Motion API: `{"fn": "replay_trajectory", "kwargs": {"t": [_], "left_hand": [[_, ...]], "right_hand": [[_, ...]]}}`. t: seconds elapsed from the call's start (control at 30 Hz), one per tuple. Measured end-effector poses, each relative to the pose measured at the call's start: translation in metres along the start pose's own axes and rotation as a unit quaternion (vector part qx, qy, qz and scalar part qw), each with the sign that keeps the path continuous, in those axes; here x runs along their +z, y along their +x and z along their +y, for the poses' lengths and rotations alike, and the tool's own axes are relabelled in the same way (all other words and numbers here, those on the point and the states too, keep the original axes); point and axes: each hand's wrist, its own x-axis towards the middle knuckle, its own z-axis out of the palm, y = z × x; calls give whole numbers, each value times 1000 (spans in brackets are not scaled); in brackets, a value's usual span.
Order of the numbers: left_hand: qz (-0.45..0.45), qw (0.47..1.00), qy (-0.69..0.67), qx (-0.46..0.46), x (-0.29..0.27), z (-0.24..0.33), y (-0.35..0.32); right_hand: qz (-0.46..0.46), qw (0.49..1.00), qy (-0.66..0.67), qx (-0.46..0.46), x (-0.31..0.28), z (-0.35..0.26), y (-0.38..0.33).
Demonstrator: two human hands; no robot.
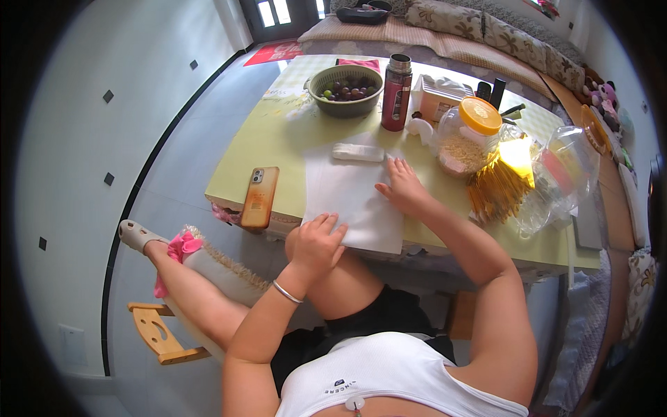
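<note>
A sheet of white paper (351, 198) lies on the table in front of me, its near end hanging slightly past the front edge. On its right side my right hand (404, 185) rests flat, fingers stretched out. My left hand (316, 242), with a silver bangle on the wrist, is at the sheet's near left corner, its fingers laid over the edge and slightly bent. Neither hand is seen gripping anything. Across the far part of the paper lies a short white rolled or folded strip (358, 152), close to my right fingertips; its material is unclear.
The yellow-green table (278, 142) bears an orange phone (261, 197) at its left edge. Farther back are a colander (345, 108) of grapes and a dark red thermos (397, 97). A jar with an orange lid (480, 115), gold twist ties (497, 182) and plastic bags (561, 170) crowd the right.
</note>
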Motion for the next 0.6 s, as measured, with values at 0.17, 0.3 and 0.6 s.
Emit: {"fn": "replay_trajectory", "kwargs": {"t": [0.17,0.3,0.6], "left_hand": [[21,998,-56,-33,0,7,5],[54,996,-60,-41,2,6,12],[1,935,-270,-229,-7,-5,41]], "right_hand": [[-16,999,-38,-9,-3,-12,23],[102,989,-61,-83,-8,-15,18],[-163,863,436,-196,-41,3,-43]]}}
